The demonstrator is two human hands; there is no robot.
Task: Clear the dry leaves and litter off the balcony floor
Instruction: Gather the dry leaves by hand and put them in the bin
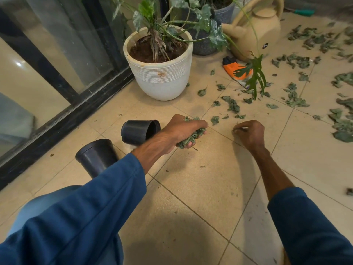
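left hand: left hand [181,131] low over the floor, palm down, fingers curled tight round a bunch of leaves [193,137]; leaf ends stick out above the thumb and under the fingers.
right hand: right hand [252,132] just right of the left one and apart from it. Fingers curled, tips drawn together right at the tile. Can't tell whether a scrap is pinched between them, too small.
dry leaves: dry leaves [234,107] are grey-green and curled, lying on the floor beyond both hands. A few singles lie just past the fingertips; thicker patches spread across the right side and far right corner.
floor: floor [200,197] of beige tiles with thin joints; only tiny crumbs lie on the tiles under the arms.
black pots: two, both tipped on their sides. Far black pot [140,131] has its mouth facing right, just left of the left wrist. Near black pot [97,156] is partly behind the left sleeve [86,207].
white pot: white pot [159,73] stands upright beyond the black pots, full of soil, holding a plant [150,8] with long stems. One stem droops right, its leaf hanging over the leaf litter.
grey pot: grey pot [202,45] sits behind the white pot, partly hidden.
watering can: beige watering can [265,29] stands upright, right of the grey pot.
orange thing: orange thing [234,70] lies on the floor in front of the can, under the drooping leaf; can't tell what it is.
glass door: glass door [57,54] with a black frame runs along the left edge of the floor.
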